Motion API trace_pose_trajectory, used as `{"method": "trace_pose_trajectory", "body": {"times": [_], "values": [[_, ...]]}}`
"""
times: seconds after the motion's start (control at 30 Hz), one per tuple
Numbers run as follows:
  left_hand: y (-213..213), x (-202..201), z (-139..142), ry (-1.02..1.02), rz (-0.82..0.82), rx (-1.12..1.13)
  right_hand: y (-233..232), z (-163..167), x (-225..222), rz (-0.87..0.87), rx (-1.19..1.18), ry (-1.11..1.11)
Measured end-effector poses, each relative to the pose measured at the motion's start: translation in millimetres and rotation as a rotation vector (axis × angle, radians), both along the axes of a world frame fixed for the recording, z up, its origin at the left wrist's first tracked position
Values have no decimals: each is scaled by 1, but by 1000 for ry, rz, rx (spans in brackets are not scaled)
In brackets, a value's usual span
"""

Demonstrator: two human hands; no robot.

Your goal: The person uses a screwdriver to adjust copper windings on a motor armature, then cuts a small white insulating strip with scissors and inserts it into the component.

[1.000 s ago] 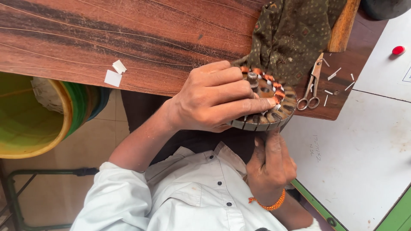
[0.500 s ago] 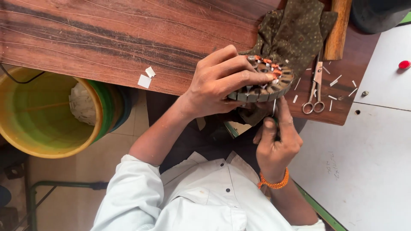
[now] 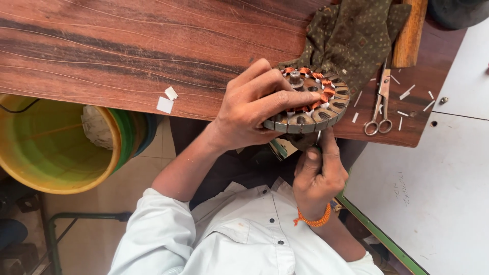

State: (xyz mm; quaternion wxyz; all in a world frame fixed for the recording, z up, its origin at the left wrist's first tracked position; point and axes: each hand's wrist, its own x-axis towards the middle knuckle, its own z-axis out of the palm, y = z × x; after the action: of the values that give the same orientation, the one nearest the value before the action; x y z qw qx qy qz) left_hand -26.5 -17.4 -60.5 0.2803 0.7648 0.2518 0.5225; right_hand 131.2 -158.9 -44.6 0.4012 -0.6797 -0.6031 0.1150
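1. While your left hand has kept its place on top of the round stator, your right hand has climbed from below it, so its thumb and fingertips now sit right at the stator's near rim.
2. Left hand: closed on the stator. The fingers are spread across its top face and over the copper coils, and the thumb wraps the rim. This grip looks the same as a second ago.
3. Right hand: its fingers are pinched together just under the stator's near edge, on a thin pale piece. You hold something, but I cannot tell whether it is a strip or a slim tool.
4. The stator lies on the near edge of the wooden table, partly overhanging towards you. It has barely shifted, so your work now centres on the slots along its near rim, with both hands on it.
5. The scissors lie untouched just to the right of the stator, among the scattered white strips.
6. The patterned cloth lies bunched just beyond the stator.
7. Two paper scraps rest well to the left of the stator, and the yellow bucket stands farther left, below the table.
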Motion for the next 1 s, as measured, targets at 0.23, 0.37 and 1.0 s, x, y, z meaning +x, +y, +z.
{"method": "trace_pose_trajectory", "body": {"times": [0.23,0.37,1.0], "values": [[-1,-4,0,9,-40,12,1,12,2,-39,-144,185],[-1,-4,1,68,-73,98,2,11,5,-43,-156,219],[-1,-7,4,-27,-59,-63,4,10,0,37,-147,135]]}}
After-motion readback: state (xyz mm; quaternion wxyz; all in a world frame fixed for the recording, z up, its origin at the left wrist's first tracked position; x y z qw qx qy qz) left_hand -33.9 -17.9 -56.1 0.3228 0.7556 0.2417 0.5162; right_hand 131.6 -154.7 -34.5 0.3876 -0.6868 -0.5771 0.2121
